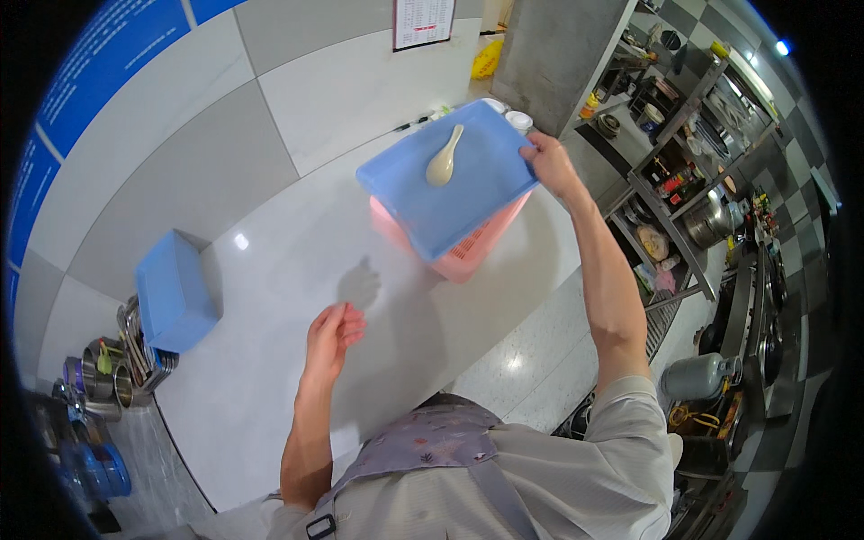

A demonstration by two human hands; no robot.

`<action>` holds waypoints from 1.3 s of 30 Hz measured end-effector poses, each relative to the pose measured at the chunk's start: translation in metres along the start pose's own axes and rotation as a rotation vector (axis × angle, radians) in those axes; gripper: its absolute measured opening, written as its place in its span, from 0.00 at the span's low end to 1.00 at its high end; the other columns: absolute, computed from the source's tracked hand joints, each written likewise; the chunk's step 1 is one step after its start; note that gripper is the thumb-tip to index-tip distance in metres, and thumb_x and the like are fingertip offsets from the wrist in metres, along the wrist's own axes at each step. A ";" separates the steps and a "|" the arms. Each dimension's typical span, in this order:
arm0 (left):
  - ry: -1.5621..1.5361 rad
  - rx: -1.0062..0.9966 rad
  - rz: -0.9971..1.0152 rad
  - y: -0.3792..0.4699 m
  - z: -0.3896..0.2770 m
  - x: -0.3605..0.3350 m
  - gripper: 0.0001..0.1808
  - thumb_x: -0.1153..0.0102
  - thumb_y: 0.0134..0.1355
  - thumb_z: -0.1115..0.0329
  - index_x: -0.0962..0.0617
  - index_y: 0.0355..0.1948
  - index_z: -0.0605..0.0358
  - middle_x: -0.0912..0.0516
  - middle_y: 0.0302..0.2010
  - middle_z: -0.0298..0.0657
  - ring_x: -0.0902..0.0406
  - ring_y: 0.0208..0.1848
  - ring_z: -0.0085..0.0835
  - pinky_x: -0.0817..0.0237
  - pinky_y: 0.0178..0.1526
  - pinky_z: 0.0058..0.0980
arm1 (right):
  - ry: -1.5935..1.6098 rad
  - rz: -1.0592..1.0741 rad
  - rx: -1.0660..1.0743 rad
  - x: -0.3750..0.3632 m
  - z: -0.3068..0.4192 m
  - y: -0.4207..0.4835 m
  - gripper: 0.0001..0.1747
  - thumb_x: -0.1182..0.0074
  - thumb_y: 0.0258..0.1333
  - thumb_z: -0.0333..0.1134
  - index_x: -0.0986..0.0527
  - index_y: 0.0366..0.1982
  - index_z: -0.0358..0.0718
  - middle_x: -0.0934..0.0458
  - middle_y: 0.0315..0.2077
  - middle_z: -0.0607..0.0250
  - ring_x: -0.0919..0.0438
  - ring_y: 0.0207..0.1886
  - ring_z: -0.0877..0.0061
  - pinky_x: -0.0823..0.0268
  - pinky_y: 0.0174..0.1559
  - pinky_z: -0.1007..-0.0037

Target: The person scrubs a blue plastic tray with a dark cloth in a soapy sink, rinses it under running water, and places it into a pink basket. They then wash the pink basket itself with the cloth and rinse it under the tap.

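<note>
My right hand [550,163] grips the right rim of a shallow blue plastic tray [412,206]. A cream-coloured soup spoon [443,162] lies in the tray, its handle pointing away from me. Beneath the tray shows part of a pink plastic basket [466,260] with slotted sides; the rest of it is covered. Whether the tray rests on the basket or hovers over it, I cannot tell. Empty, with fingers apart and slightly curled, my left hand [335,339] hangs over the white table [270,391], nearer to me than the tray.
A blue plastic bin [179,297] stands at the table's left by the tiled wall, beside stacked metal trays [152,361] and steel pots [101,378]. White lidded tubs [518,121] sit behind the blue tray. Kitchen shelving [665,196] and a gas cylinder [695,376] are on the right.
</note>
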State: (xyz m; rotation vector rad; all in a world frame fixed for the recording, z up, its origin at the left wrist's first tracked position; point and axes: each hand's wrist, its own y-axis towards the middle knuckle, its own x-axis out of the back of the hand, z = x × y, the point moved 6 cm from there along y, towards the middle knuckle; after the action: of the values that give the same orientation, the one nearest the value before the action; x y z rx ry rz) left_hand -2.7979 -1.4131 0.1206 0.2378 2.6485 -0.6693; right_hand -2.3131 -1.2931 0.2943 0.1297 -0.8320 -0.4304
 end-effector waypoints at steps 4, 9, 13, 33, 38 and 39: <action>-0.098 -0.034 0.203 -0.004 -0.019 -0.044 0.23 0.50 0.75 0.52 0.26 0.59 0.59 0.17 0.50 0.42 0.17 0.51 0.34 0.25 0.48 0.34 | 0.015 0.102 0.098 -0.042 0.036 -0.052 0.13 0.44 0.61 0.32 0.20 0.45 0.32 0.16 0.31 0.59 0.20 0.36 0.77 0.28 0.41 0.69; -0.172 -0.106 0.104 -0.022 -0.022 -0.039 0.23 0.46 0.73 0.62 0.30 0.63 0.61 0.21 0.58 0.43 0.19 0.56 0.35 0.25 0.56 0.37 | 0.110 0.195 0.098 -0.097 0.067 -0.112 0.12 0.44 0.62 0.33 0.21 0.42 0.31 0.19 0.30 0.55 0.21 0.35 0.73 0.29 0.39 0.68; -0.201 -0.186 -0.044 -0.043 -0.027 -0.012 0.21 0.46 0.71 0.72 0.30 0.63 0.64 0.21 0.58 0.44 0.20 0.56 0.32 0.27 0.59 0.35 | 0.208 0.249 0.013 -0.120 0.083 -0.140 0.16 0.45 0.65 0.39 0.19 0.41 0.32 0.17 0.32 0.48 0.18 0.36 0.62 0.28 0.41 0.63; -0.219 -0.320 -0.300 -0.101 -0.001 0.081 0.20 0.43 0.68 0.74 0.27 0.61 0.61 0.19 0.55 0.41 0.20 0.54 0.30 0.28 0.58 0.34 | 0.066 -0.055 0.470 -0.131 0.138 -0.199 0.24 0.37 0.55 0.21 0.25 0.55 0.37 0.22 0.48 0.55 0.21 0.48 0.59 0.25 0.47 0.65; -0.205 -0.344 -0.313 -0.107 0.007 0.078 0.19 0.42 0.68 0.74 0.26 0.59 0.62 0.18 0.54 0.41 0.20 0.53 0.29 0.27 0.57 0.33 | -0.082 0.196 1.130 -0.196 0.239 -0.262 0.20 0.45 0.53 0.26 0.21 0.50 0.42 0.22 0.47 0.59 0.26 0.56 0.62 0.32 0.59 0.57; -0.205 -0.361 -0.312 -0.109 0.008 0.076 0.19 0.42 0.68 0.74 0.26 0.59 0.62 0.18 0.54 0.41 0.20 0.53 0.29 0.27 0.57 0.33 | -0.106 0.215 1.195 -0.204 0.248 -0.271 0.20 0.45 0.52 0.28 0.20 0.49 0.42 0.22 0.47 0.60 0.26 0.57 0.64 0.34 0.61 0.55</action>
State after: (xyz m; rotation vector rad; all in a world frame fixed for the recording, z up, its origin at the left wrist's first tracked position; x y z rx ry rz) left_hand -2.8919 -1.5071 0.1278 -0.3336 2.5667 -0.2737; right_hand -2.7038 -1.4400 0.2451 1.1157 -1.1054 0.3165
